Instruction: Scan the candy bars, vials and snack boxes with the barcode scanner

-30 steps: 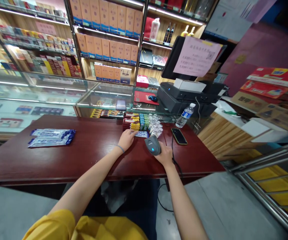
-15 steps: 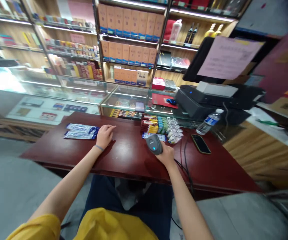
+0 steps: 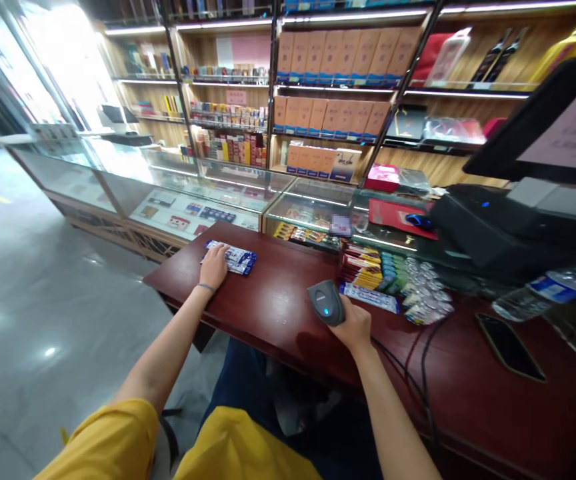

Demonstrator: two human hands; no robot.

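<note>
My left hand lies over the left end of a few blue-and-white snack packets on the dark red table. Its fingers are stretched across the wrappers and cover part of them. My right hand is closed round the handle of a grey barcode scanner with a blue light, held just over the tabletop. Beyond the scanner lies another blue-and-white packet. Behind it are rows of brown-and-yellow bars, green-blue packs and clear-wrapped items.
Black cables run over the table beside my right forearm. A phone and a water bottle lie at the right, near a dark machine. Glass display cases border the far side, with stocked shelves behind.
My left hand has moved from the right end of the left packets onto their left end. The view has swung left. My right hand still holds the scanner, now slightly farther from the single packet.
</note>
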